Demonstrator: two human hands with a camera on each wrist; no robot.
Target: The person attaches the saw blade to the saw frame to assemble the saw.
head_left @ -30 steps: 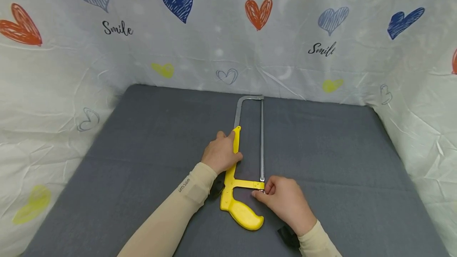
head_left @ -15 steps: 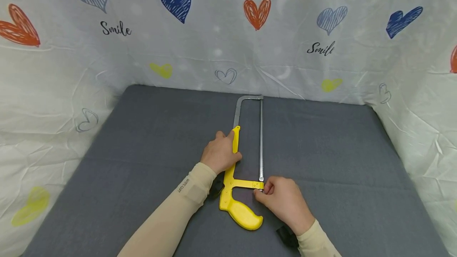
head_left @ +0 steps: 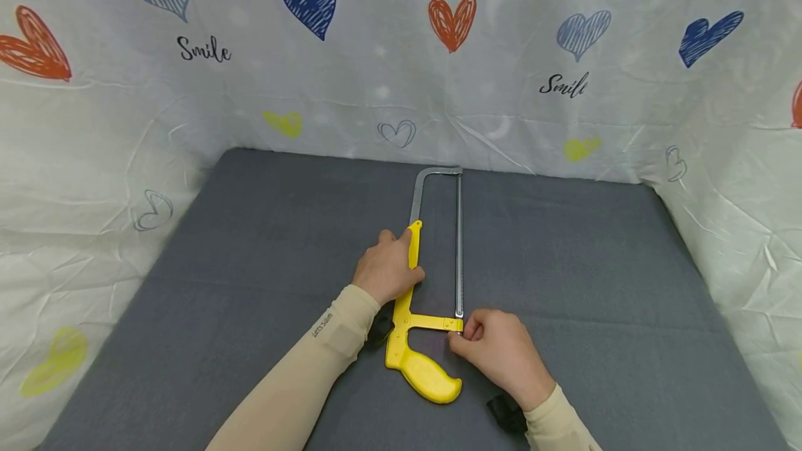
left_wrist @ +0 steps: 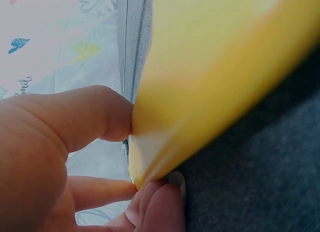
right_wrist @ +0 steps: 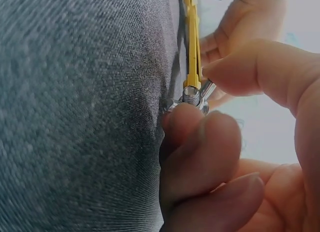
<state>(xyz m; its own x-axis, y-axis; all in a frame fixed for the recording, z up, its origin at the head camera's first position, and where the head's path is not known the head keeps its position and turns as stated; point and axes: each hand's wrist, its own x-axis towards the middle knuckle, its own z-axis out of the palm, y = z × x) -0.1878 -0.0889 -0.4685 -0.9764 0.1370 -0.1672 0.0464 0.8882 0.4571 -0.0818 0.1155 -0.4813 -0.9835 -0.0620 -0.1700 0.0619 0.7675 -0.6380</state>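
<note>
A hacksaw [head_left: 432,378] with a yellow handle and a silver front frame lies on the grey cloth, its handle toward me. Its blade [head_left: 459,249] runs along the right side. My left hand [head_left: 387,268] grips the yellow back of the frame; the left wrist view has thumb and fingers on either side of the yellow frame [left_wrist: 215,66]. At the near end of the blade, my right hand [head_left: 501,350] pinches a silver wing nut [right_wrist: 191,94]. Its threaded end shows between thumb and fingertips in the right wrist view, just below the yellow crosspiece [head_left: 435,323].
Grey cloth [head_left: 595,256] covers the table. A white curtain [head_left: 351,82] printed with hearts and "Smile" hangs behind it and along both sides. The hacksaw's far end reaches close to the curtain. Dark wrist mounts show by both wrists.
My right thumb has shifted slightly to the right at the wing nut. The left hand and the hacksaw stay in place.
</note>
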